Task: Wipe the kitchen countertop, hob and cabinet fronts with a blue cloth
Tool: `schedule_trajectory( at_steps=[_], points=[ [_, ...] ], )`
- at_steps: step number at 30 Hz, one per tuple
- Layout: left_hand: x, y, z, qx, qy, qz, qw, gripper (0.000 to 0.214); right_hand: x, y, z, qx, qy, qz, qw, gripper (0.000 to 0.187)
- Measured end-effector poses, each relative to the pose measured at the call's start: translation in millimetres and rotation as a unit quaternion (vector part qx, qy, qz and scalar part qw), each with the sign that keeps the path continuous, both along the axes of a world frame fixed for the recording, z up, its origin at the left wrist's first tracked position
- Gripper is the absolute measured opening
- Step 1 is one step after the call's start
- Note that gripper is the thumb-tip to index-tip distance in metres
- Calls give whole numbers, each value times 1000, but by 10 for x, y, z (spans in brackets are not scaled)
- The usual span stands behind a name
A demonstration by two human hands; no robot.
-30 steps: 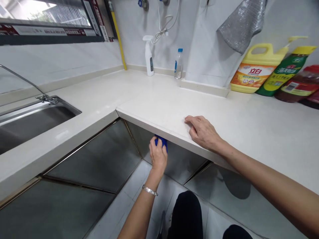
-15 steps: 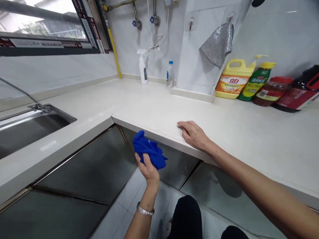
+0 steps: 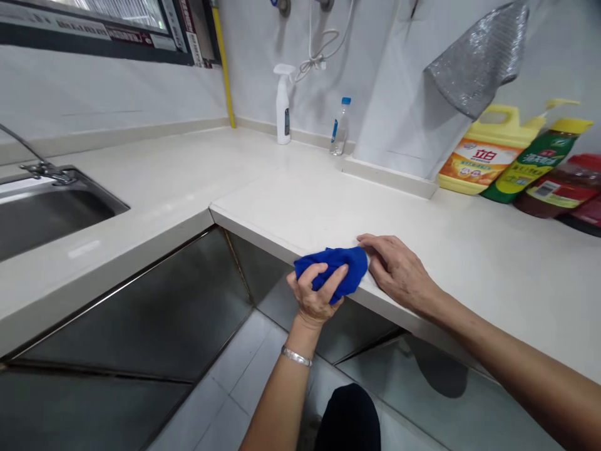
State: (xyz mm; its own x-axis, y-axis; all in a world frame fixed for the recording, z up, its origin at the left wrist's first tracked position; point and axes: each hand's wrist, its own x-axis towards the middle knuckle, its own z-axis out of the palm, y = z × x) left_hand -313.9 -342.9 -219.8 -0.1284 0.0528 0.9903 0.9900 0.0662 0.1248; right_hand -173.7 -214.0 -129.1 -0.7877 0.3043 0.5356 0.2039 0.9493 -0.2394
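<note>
A crumpled blue cloth is gripped in my left hand, at the front edge of the white countertop. The fingers and thumb of that hand press over the cloth from the near side. Just to the right, my right hand rests on the counter near the edge, its fingers loosely bent and apart, with nothing visible in them. Its fingertips come close to the cloth's right end; whether they touch it I cannot tell.
A steel sink with a faucet is on the left. Along the back stand a white spray bottle and a clear bottle. Detergent jugs and jars line the right wall, below a hanging silver cloth.
My left hand has moved right and up with the blue cloth, from in front of the cabinet doors to the counter edge beside my right hand. The view has shifted down and closer.
</note>
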Motion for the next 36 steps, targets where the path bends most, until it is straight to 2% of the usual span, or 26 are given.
schedule_trajectory(
  at_steps=[7,13,17,20,24,27,31,36],
  points=[
    [-926,-146,61,4,-72,61,996,33,24,-13,-28,18,-20,-10,1000,38],
    [-1700,-222,95,40,-151,138,978,32,22,5,-70,29,-31,-11,999,39],
    [-2042,-292,142,28,-207,173,963,38,-1,-2,-68,25,-33,-10,999,39],
    [-2143,-345,211,3,-247,180,952,39,-25,-26,-48,22,-22,-10,999,40],
    [-2056,-334,298,-5,-284,183,941,42,-57,-53,5,4,-16,-4,1000,40],
    [-1807,-252,313,6,-289,180,940,46,-68,-53,64,-23,-36,5,999,39],
    [-1233,-130,243,6,-227,153,962,43,-67,-22,106,-55,-45,19,997,42],
    [-374,-13,120,4,-149,81,985,36,-77,73,40,-92,-18,33,995,45]
  ],
)
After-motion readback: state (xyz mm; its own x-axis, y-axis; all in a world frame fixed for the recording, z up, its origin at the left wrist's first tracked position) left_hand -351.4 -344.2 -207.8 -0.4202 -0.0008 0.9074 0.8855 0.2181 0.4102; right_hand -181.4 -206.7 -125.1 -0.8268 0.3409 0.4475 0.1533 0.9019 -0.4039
